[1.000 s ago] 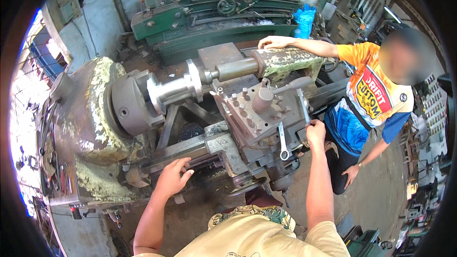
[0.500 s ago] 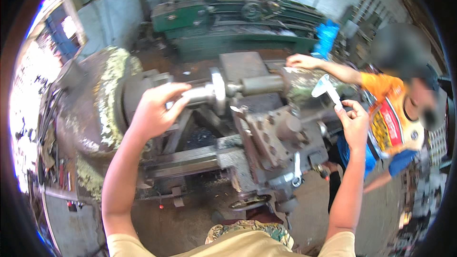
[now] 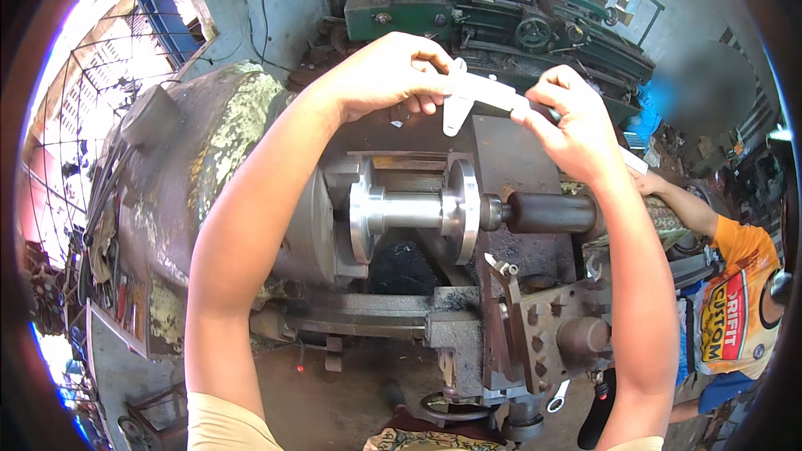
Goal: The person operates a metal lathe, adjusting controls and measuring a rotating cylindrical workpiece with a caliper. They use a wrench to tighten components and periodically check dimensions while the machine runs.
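Observation:
Both my hands hold a steel vernier caliper (image 3: 476,98) up above the lathe. My left hand (image 3: 393,75) grips its jaw end, and my right hand (image 3: 564,121) pinches the beam end. Below the caliper, a shiny flanged metal workpiece (image 3: 413,210) is clamped in the lathe chuck (image 3: 322,230) on the left. The dark tailstock centre (image 3: 543,213) bears on its right end. The caliper's jaws hang a little above the workpiece's right flange and are apart from it.
The tool post and carriage (image 3: 551,330) stand at the lower right, with a spanner (image 3: 558,397) hanging from them. Another person in an orange shirt (image 3: 735,309) stands at the right, one hand on the tailstock. A green lathe (image 3: 493,0) fills the back.
My head has moved in close over the lathe. My left hand left the workpiece and rose to join my right hand on the caliper above it.

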Demonstrator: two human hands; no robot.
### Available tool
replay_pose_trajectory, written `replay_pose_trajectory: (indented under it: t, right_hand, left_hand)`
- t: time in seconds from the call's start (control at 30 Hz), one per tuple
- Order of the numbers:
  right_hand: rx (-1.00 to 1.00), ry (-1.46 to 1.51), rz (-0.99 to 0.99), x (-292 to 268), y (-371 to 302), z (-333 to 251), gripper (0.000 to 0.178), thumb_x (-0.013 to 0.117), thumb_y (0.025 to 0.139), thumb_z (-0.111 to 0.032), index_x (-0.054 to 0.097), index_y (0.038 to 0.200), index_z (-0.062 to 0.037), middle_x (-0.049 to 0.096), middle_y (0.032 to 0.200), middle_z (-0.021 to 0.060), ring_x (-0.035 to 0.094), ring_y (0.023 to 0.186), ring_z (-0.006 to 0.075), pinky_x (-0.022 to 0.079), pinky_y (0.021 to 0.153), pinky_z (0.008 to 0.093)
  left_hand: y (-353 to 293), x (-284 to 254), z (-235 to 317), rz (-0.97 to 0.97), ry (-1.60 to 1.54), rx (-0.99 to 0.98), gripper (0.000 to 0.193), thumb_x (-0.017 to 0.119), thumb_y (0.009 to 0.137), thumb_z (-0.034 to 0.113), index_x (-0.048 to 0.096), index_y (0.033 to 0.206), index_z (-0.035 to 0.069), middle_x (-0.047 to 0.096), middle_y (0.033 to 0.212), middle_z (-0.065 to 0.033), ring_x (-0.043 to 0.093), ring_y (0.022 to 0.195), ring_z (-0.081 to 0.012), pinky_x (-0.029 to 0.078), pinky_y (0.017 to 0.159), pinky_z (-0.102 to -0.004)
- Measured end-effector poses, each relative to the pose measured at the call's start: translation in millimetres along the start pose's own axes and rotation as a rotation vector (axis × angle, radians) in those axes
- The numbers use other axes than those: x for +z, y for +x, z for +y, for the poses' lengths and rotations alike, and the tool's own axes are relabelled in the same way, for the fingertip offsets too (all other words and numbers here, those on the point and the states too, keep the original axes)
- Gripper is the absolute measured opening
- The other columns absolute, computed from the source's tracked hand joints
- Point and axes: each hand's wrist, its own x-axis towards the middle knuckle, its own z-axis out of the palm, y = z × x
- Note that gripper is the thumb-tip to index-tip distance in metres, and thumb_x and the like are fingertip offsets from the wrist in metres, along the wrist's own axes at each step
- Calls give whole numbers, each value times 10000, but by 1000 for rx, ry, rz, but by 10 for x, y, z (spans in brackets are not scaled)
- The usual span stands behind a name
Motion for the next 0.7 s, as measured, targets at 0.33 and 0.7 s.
replay_pose_trajectory:
  t: [0.33, 0.7]
  right_hand:
    - [-36, -150, 117, 625, 209, 78, 448, 829, 767, -362, 697, 1114, -110, 602, 1023, 101, 663, 897, 298, 552, 768, 399]
    - [-96, -160, 117, 741, 176, 111, 363, 839, 735, -193, 688, 974, 35, 643, 998, 127, 654, 888, 302, 532, 778, 359]
  left_hand:
    - [268, -63, -302, 121, 67, -30, 192, 690, 930, 177, 605, 1054, 56, 670, 901, -35, 626, 801, -98, 539, 754, -248]
    - [79, -89, -282, 221, 29, 23, 614, 743, 803, 35, 457, 1342, -33, 666, 809, -86, 662, 754, -138, 554, 707, -269]
